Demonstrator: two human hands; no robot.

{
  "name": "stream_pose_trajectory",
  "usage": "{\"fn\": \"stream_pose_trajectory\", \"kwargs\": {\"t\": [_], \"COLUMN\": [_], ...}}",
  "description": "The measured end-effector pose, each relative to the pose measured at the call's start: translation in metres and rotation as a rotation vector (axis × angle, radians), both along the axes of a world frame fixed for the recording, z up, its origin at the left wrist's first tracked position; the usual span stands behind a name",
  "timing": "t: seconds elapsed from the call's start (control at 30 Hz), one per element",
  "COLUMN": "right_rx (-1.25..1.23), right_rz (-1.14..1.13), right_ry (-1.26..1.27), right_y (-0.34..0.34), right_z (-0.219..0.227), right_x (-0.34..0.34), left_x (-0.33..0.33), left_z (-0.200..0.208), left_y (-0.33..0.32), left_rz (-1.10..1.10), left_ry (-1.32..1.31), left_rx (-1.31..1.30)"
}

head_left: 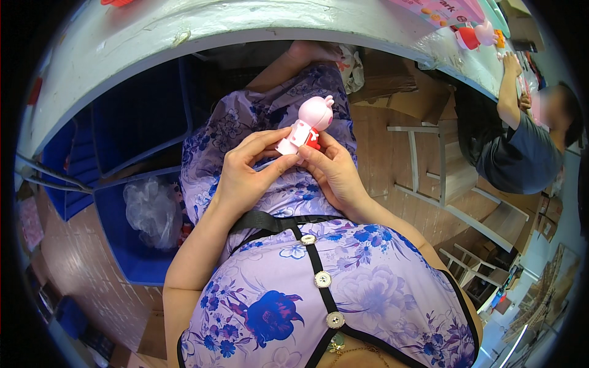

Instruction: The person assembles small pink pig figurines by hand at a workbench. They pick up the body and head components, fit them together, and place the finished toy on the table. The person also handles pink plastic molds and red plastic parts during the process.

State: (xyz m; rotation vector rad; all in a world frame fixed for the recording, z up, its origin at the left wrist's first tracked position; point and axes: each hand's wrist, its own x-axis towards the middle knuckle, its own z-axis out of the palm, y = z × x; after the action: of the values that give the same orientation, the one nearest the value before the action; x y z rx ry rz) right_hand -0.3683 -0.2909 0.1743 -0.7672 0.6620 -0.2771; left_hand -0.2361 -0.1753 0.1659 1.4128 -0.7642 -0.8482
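A small pink toy pig figurine (pixel 315 113) with a round head and a red and white body is held above my lap. My left hand (pixel 245 168) is closed on its lower pale side, the fingertips and thumb pinching it. From the other side my right hand (pixel 336 173) grips the red part of the body, its thumb lying near my left thumb. The fingers of both hands hide some of the toy's base.
Ahead curves the edge of a white table (pixel 245 24). A similar red-and-pink toy (pixel 470 38) lies on it at the far right. Blue bins (pixel 126 257) stand at left, one holding a clear plastic bag (pixel 150 211). Another person (pixel 521 156) sits at right, near wooden stools (pixel 459 165).
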Motion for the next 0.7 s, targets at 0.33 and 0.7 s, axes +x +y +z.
{"fn": "stream_pose_trajectory", "kwargs": {"t": [0.33,0.7], "right_rx": [-0.039,-0.081], "right_rz": [-0.004,0.003], "right_ry": [0.066,0.084], "right_y": [0.0016,0.0026], "right_z": [-0.003,-0.0036], "right_x": [0.0014,0.0005], "left_x": [0.0008,-0.0007], "left_z": [-0.0048,-0.0052], "left_y": [0.0002,0.0003], "left_rz": [-0.035,-0.036], "left_ry": [0.274,0.314], "left_rx": [0.06,0.035]}}
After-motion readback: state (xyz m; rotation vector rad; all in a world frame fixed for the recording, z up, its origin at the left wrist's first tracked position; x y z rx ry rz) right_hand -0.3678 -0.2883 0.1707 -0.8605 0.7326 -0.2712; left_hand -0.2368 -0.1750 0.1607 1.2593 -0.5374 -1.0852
